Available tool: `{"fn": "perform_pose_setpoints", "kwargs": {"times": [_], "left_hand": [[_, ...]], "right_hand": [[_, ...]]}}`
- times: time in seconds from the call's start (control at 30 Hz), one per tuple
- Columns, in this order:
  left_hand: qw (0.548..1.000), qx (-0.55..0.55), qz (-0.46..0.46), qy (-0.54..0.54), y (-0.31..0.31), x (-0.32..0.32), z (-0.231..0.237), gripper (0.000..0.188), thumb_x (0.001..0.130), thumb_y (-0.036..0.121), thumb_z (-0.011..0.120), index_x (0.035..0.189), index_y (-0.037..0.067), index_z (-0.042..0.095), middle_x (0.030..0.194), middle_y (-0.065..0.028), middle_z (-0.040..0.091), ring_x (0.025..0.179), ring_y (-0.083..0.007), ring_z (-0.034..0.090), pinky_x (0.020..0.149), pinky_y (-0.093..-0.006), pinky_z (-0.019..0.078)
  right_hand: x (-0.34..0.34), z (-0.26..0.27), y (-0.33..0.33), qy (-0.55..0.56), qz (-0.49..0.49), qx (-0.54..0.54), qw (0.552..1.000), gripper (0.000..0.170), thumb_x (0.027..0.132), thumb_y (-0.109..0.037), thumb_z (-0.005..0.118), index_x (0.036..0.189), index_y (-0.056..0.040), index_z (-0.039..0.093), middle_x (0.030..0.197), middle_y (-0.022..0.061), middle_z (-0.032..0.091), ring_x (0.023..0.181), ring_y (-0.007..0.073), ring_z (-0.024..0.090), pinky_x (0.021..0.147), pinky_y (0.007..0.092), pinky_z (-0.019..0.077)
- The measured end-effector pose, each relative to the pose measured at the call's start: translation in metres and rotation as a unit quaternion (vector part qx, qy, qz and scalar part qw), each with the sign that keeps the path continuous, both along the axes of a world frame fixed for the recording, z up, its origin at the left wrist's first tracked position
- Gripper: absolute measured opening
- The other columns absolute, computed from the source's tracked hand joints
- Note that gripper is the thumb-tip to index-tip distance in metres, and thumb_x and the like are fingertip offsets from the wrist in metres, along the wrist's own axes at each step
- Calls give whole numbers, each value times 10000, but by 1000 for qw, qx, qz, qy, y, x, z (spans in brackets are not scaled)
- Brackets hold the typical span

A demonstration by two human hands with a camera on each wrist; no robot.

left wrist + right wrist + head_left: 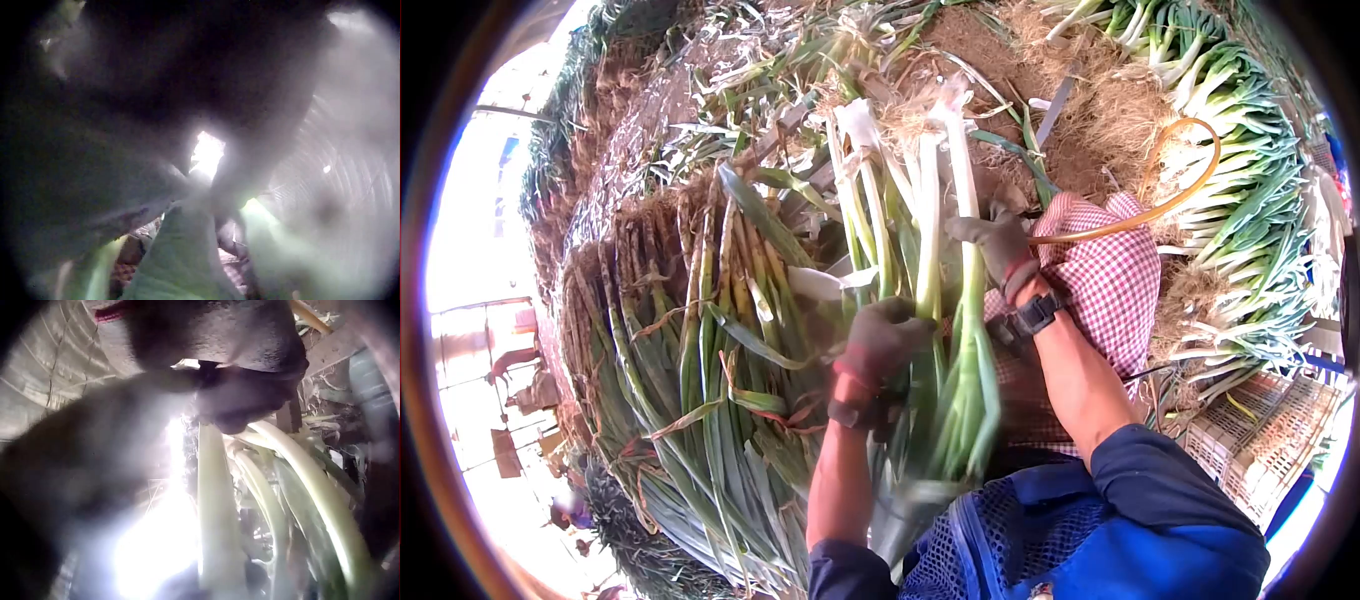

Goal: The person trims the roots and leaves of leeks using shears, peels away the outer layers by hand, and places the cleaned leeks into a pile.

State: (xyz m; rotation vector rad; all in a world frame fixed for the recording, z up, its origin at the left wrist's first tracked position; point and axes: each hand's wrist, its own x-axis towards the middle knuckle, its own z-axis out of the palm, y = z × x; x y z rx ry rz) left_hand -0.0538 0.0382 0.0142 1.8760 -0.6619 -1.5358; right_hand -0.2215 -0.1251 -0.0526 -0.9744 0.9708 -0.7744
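Long leek stalks [929, 225] with white stems and green leaves stand roots-up in front of the person. The gloved left hand [882, 343] grips several of them around their lower white-green part. Higher on the right, the gloved right hand [1000, 245] has its fingers round one thick stalk [972, 290], whose green leaves hang towards the lap. In the right wrist view the dark glove [219, 356] curls at the top of a pale stalk [215, 506]. Dark glove and a green leaf [178, 250] fill the blurred left wrist view.
A large heap of untrimmed leeks [700, 400] lies at the left. Cleaned leeks [1230, 170] line the right side, above a plastic crate [1260, 440]. A blade [1056, 112] and a curved orange tube [1212, 165] are near the checked cloth [1100, 270].
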Motion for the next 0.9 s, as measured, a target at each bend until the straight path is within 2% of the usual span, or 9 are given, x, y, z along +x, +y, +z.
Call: {"fn": "perform_pose_setpoints", "kwargs": {"times": [0.13,0.2,0.33,0.43,0.5,0.53,0.6,0.67,0.9], "left_hand": [[998,29,52,-35,1,15,-6,241,838,113,774,1029,-34,766,853,-55,749,719,-136,676,682,-292,551],[995,27,89,-31,3,13,-9,244,831,100,753,1029,-42,765,841,-56,742,706,-138,665,667,-291,542],[992,13,120,-45,11,20,-24,238,835,78,732,1034,-49,760,850,-68,741,718,-142,662,676,-285,534],[991,10,122,-49,14,24,-31,235,838,61,720,1041,-51,756,860,-67,739,721,-143,657,687,-285,534],[992,2,114,-57,17,28,-33,234,839,52,715,1045,-52,754,868,-64,738,723,-142,654,693,-285,534],[990,-18,136,-38,20,31,-32,229,842,44,709,1046,-50,755,875,-62,737,722,-141,652,693,-287,535],[986,-37,162,-20,19,31,-25,224,845,35,703,1047,-47,755,881,-59,737,720,-141,651,692,-288,536],[978,-52,200,16,19,27,-8,218,848,18,695,1049,-43,754,887,-55,733,726,-139,652,686,-279,529],[995,-64,72,25,-11,0,10,274,900,75,755,1146,-44,745,911,-42,743,735,-117,655,688,-271,514]], "right_hand": [[13,-42,-9,185,90,11,978,531,754,-319,812,1117,54,705,921,144,750,808,249,695,859,356,550],[21,-25,-4,361,170,-1,917,648,734,-361,794,1236,34,683,1117,234,746,1076,375,703,960,388,538],[41,-71,9,283,157,8,946,650,742,-356,831,1234,47,694,1149,256,743,1133,366,701,1005,405,529],[38,-52,6,255,133,59,956,579,749,-304,859,1180,55,718,1126,242,752,1074,327,721,981,396,542],[25,51,4,262,128,82,953,340,802,-158,840,1067,42,766,1046,192,777,959,251,739,902,355,572],[30,-12,6,143,57,119,981,148,847,-89,785,949,19,785,985,154,784,928,205,737,875,330,583],[14,-9,9,-25,36,36,998,108,870,-75,751,906,24,776,954,131,781,905,176,727,863,321,582],[6,-41,-5,-244,86,136,956,193,872,-77,741,1034,23,774,968,112,771,911,191,730,878,320,584],[28,-5,-11,-266,88,232,931,310,945,-84,718,1219,59,701,1064,106,761,974,192,734,904,335,598]]}}
